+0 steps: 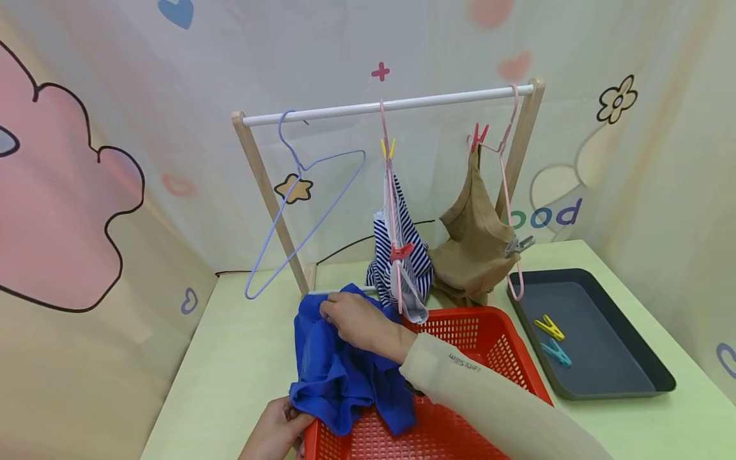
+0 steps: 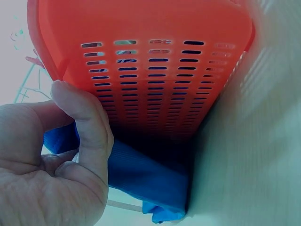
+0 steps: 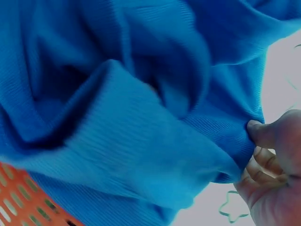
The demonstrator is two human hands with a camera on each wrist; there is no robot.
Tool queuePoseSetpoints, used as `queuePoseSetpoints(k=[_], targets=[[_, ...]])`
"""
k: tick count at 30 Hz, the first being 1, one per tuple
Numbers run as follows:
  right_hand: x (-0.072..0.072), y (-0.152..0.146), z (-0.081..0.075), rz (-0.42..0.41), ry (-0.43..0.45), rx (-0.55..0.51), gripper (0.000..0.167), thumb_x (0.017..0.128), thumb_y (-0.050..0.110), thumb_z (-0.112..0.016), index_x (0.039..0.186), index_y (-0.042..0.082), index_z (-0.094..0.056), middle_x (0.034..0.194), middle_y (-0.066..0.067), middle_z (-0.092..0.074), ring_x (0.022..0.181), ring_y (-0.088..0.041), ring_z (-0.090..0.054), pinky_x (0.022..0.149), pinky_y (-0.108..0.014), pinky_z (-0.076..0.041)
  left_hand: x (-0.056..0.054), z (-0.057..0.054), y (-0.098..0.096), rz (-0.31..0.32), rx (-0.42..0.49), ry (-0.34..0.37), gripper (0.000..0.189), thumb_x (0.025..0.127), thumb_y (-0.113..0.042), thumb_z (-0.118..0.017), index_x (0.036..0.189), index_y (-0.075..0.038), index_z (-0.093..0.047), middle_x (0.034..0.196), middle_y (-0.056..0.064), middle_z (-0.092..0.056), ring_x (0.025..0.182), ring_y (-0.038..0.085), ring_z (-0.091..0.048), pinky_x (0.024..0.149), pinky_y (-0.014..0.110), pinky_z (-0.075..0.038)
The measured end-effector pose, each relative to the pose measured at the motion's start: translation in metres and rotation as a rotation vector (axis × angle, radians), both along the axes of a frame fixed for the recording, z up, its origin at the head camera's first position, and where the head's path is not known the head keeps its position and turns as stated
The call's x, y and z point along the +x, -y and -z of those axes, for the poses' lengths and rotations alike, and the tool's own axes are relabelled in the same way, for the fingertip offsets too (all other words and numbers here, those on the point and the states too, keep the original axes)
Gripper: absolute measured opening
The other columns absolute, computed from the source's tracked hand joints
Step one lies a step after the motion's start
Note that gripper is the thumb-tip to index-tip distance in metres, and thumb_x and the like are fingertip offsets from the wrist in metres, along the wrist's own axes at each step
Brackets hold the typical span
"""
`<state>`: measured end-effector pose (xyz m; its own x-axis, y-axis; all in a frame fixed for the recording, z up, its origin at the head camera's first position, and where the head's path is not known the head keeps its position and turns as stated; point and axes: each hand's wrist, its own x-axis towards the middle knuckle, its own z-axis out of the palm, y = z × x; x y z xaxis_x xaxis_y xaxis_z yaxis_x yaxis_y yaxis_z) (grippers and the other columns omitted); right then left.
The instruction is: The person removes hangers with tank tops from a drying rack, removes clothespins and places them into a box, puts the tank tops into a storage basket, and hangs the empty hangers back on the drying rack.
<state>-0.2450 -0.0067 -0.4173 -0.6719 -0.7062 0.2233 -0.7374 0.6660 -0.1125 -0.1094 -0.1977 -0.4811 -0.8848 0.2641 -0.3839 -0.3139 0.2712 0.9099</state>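
Blue garment (image 1: 324, 367) gathered at lower centre, partly over the red basket (image 1: 460, 329).
From where I stand, left grip (image 1: 275, 427) and right grip (image 1: 355, 319) pinch separate edges, seemingly to spread its folds.

Pale cream sleeve (image 1: 494, 391) with dark lettering (image 1: 464, 363), bare right hand (image 1: 359, 321), bare left hand (image 1: 275, 429).
The sleeve is long and covers the right forearm in one plain, solid colour, with a few soft creases; its cuff (image 1: 411, 364) ends around the wrist in a straight edge. The small printed letters, which seem to read "Let'sSlim", sit near that edge and run along the arm. A short nail shows on the right thumb (image 3: 259, 132) in the right wrist view.
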Motion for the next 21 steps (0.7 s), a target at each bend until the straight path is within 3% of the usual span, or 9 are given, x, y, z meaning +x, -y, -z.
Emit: queuePoseSetpoints(k=[10,17,21], targets=[[0.043,-0.034,-0.025,-0.072,-0.179,-0.071,0.019,0.092,0.008,-0.066,0.109,0.015,-0.065,0.104,0.0,-0.063,0.093,-0.013,-0.063,0.084,-0.025,-0.056,0.004,0.002,0.001,-0.039,-0.039,-0.018,0.028,0.094,-0.026,-0.062,0.098,0.002,-0.062,0.069,-0.001,-0.065,0.055,0.012,-0.06,0.057,0.028,-0.053],[0.071,-0.068,-0.031,-0.097,-0.184,-0.081,0.022,0.089,0.004,-0.068,0.108,0.015,-0.065,0.1,0.002,-0.061,0.092,-0.012,-0.061,0.084,-0.026,-0.056,0.006,0.005,0.001,-0.065,0.005,0.009,0.022,0.093,-0.019,-0.061,0.098,0.002,-0.059,0.071,0.0,-0.062,0.054,0.012,-0.055,0.055,0.029,-0.051],[0.085,-0.091,-0.038,-0.111,-0.15,-0.07,0.026,0.087,0.002,-0.071,0.109,0.014,-0.066,0.101,0.001,-0.06,0.093,-0.013,-0.061,0.088,-0.027,-0.056,0.005,0.007,-0.002,-0.082,-0.009,-0.014,0.02,0.093,-0.016,-0.059,0.098,0.003,-0.059,0.07,0.001,-0.062,0.054,0.012,-0.057,0.055,0.031,-0.053]])
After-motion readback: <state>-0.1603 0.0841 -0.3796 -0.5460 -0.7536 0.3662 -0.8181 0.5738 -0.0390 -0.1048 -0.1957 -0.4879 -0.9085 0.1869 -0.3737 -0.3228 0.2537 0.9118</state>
